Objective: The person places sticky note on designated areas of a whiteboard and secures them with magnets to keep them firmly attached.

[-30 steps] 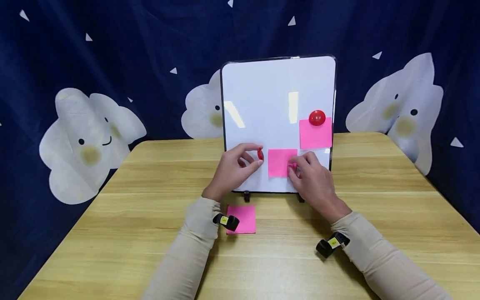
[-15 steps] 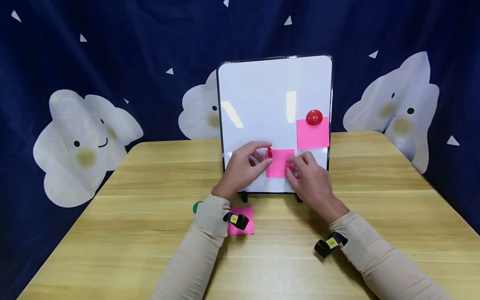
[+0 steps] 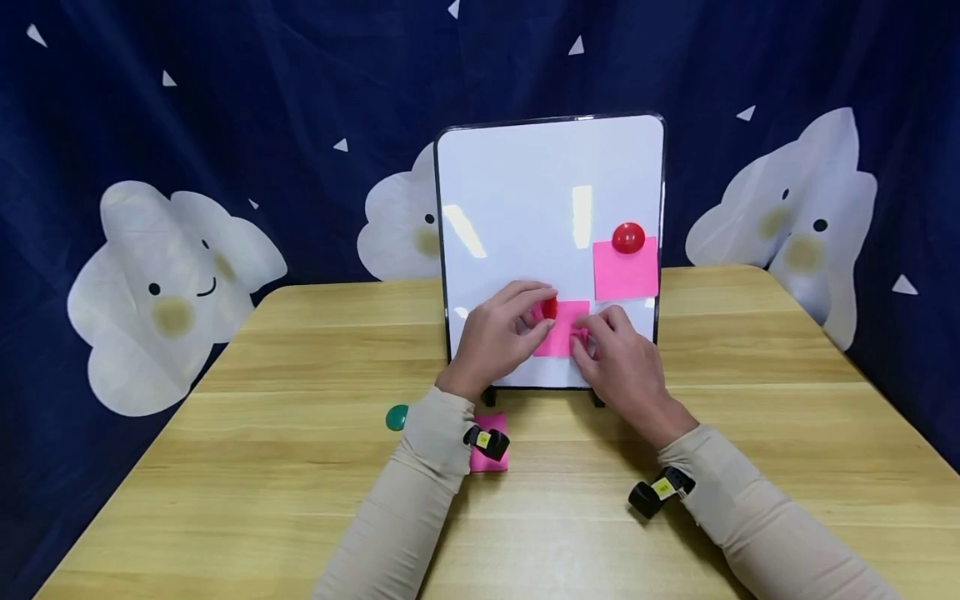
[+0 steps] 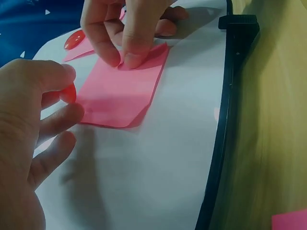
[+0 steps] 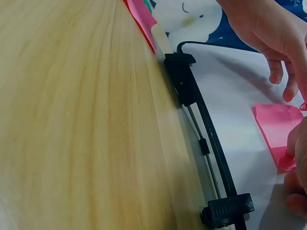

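My left hand [image 3: 491, 342] pinches a round red magnet [image 3: 550, 308] between thumb and fingertips, at the upper left part of a pink sticky note [image 3: 558, 340]. That note lies against the front of a standing whiteboard [image 3: 517, 192]. On its right side, my right hand [image 3: 626, 358] pinches the note's edge, which puckers at the fingertips in the left wrist view. Whether the red magnet [image 4: 69, 93] touches the note cannot be told. Higher on the right, another pink note [image 3: 626, 279] hangs under a second red magnet [image 3: 628, 238].
A pink sticky note or pad [image 3: 489, 467] lies on the wooden table [image 3: 247, 467], partly behind the left wrist camera. A green magnet [image 3: 395, 417] sits left of it, beside the left sleeve. Black feet [image 5: 228, 208] support the board, and a dark blue curtain [image 3: 300, 83] hangs behind.
My left hand has moved right with the red magnet, from beside the note to over its left part. The green magnet has come into view. My right hand stays at the note's edge.
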Demonstrator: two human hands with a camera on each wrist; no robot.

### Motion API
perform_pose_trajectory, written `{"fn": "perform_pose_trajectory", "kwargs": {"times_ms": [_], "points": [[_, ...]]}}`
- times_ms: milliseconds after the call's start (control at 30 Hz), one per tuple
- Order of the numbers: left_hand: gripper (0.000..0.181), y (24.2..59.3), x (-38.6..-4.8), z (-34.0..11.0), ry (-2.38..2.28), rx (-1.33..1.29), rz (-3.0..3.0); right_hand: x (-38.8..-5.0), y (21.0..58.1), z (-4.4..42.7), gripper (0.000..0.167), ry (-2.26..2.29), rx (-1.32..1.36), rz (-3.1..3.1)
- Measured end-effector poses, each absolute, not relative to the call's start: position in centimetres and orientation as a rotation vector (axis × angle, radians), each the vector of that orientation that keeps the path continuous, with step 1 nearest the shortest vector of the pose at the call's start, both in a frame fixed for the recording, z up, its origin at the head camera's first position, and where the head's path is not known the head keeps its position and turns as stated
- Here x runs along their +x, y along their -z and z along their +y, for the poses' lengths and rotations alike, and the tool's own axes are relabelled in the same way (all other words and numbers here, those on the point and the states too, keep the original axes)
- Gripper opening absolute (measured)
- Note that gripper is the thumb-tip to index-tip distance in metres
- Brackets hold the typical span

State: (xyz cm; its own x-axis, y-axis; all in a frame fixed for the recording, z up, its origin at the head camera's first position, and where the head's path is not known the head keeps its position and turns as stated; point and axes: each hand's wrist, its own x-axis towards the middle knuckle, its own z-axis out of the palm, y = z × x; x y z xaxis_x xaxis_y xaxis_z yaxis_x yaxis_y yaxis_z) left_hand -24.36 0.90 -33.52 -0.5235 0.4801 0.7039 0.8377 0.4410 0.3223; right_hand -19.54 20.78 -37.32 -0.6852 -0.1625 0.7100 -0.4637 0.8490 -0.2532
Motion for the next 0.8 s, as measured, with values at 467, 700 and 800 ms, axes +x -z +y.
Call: {"fn": "perform_pose_trajectory", "kwargs": {"times_ms": [467,700,800], "points": [[0.035,33.4,-24.3,1.9,0.684,-1.0,-2.145,-19.5,37.3,20.7,0.025,-0.545,0.451,-2.312],[0.035,33.6,-24.3,2.1,0.591,-0.979,-2.17,-19.5,37.3,20.7,0.024,-0.552,0.455,-2.307],[0.036,33.5,-24.2,2.2,0.558,-0.975,-2.165,-19.5,37.3,20.7,0.024,-0.55,0.455,-2.306]]}}
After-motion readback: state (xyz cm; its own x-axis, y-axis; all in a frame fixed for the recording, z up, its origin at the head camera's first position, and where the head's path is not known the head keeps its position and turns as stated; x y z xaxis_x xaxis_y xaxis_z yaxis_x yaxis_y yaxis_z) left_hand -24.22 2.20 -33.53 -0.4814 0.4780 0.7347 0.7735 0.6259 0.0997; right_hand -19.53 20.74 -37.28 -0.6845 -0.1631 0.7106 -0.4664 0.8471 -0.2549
